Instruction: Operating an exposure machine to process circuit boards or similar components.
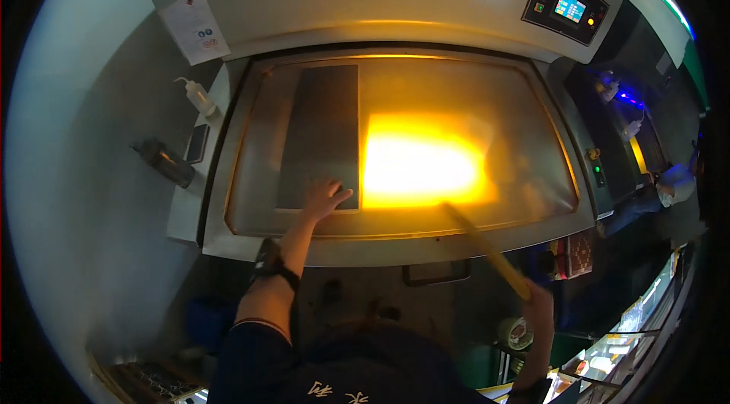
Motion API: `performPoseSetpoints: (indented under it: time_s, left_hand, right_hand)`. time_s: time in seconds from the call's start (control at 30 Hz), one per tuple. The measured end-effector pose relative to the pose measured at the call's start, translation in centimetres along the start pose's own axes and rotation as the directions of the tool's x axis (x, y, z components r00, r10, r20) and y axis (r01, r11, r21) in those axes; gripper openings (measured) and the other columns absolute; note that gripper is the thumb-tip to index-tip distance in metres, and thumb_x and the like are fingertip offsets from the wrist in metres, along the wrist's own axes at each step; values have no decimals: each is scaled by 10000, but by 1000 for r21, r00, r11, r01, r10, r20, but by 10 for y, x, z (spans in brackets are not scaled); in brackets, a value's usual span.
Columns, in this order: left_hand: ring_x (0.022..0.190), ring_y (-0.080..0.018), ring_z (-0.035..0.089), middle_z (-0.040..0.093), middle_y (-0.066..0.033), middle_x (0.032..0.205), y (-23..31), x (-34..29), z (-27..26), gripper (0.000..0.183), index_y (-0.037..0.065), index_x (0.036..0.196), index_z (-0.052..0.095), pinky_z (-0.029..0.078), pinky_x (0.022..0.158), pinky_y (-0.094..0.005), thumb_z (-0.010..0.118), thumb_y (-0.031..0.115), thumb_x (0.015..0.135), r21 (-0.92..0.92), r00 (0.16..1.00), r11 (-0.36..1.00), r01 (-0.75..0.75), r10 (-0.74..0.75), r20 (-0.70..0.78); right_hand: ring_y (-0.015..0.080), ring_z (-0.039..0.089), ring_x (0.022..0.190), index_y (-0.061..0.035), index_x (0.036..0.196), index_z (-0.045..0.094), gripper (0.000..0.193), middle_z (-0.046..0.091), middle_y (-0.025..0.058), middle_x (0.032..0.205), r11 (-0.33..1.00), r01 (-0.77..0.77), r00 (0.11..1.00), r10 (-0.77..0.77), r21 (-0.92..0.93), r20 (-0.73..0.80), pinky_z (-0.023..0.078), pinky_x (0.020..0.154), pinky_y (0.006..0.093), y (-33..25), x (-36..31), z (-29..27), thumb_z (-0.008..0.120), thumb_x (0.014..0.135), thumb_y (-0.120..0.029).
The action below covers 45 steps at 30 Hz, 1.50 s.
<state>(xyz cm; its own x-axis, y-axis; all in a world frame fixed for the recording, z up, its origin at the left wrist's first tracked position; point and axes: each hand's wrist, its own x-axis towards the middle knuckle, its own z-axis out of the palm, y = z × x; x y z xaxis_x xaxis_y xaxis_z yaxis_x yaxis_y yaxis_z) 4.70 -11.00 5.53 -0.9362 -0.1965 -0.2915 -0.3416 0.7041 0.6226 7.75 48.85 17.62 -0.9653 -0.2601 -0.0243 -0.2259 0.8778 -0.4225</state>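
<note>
My spread left hand (327, 197) apparently steadies the dark panel (319, 130) at its near end while my right hand (538, 305) clasps the yellow stick (493, 253), whose next move likely calls for care.

The left hand (325, 200) is seen spread on the near end of a dark rectangular panel (319, 126), which is laid on the left part of the machine bed (525, 103). A yellow stick (490, 252) is gripped in the right hand (538, 299), its tip directed at the bright glow (422, 168). A white squeeze bottle (200, 97), a phone (198, 144) and a dark bottle (167, 163) are placed at left.
</note>
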Motion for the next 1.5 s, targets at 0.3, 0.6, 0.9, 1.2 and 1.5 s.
performPoseSetpoints:
  time_s: [0.3, 0.6, 0.9, 1.2, 1.5]
  left_hand:
    - [1311, -427, 438, 424, -134, 1494, -7, -150, -34, 873, 134, 1504, 327, 330, 1094, -569, 772, 333, 780, 514, 955, 851, -104, -59, 291]
    - [1234, -393, 509, 534, -108, 1401, -111, 12, -129, 689, 96, 1432, 443, 420, 1039, -498, 632, -16, 778, 637, 984, 753, -165, 169, 55]
    - [1187, -388, 551, 547, -121, 1375, -78, 290, -243, 696, 197, 1416, 472, 438, 1061, -451, 551, -116, 801, 528, 998, 849, 14, -43, 43]
    - [1270, -357, 507, 491, -114, 1442, -124, 457, -288, 699, 176, 1408, 482, 449, 1051, -464, 543, -140, 788, 568, 947, 817, -102, 254, -196]
    - [1259, -402, 497, 571, -136, 1347, -123, 290, -245, 784, 213, 1467, 392, 323, 1115, -565, 617, -72, 771, 680, 953, 731, -63, 247, -178]
  right_hand:
    - [328, 581, 1193, -84, 1352, 528, 498, 615, 131, 1287, 654, 725, 612, -755, 214, 235, 462, 988, 453, -182, 154, 164, 547, 855, -114]
    - [300, 499, 1275, -133, 1461, 407, 730, 502, 105, 1426, 653, 736, 667, -652, -182, 360, 375, 1046, 510, -305, 302, 225, 579, 769, 27]
    - [265, 358, 1425, -231, 1517, 321, 820, 393, 17, 1541, 706, 638, 766, -541, -308, 348, 314, 1141, 537, -348, 593, 289, 560, 781, 40]
    - [274, 369, 1412, -239, 1488, 391, 826, 406, 22, 1529, 723, 612, 790, -534, -321, 302, 333, 1152, 433, -386, 761, 314, 545, 743, 83]
    - [293, 432, 1345, -209, 1498, 361, 819, 438, 47, 1488, 673, 657, 753, -606, -340, 255, 376, 1085, 504, -374, 589, 294, 606, 748, 12]
